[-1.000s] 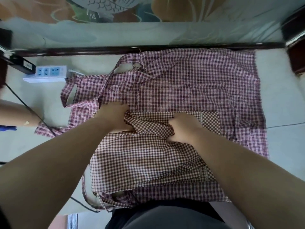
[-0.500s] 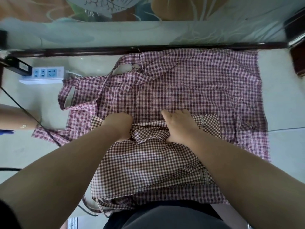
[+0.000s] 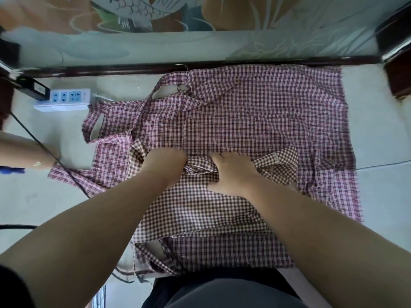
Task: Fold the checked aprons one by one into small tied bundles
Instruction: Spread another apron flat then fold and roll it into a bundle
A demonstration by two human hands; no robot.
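Left hand [image 3: 165, 166] and right hand [image 3: 234, 172] are both gripping the bunched far edge of the brown checked apron [image 3: 200, 215], which is lying on the near half of the pink checked apron [image 3: 266, 112].

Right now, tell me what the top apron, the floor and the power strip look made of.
The top apron: thin matte woven cloth, probably cotton; it bunches and creases. The floor: pale smooth tile, perhaps ceramic; a joint line shows. The power strip: smooth white plastic, moulded sockets.
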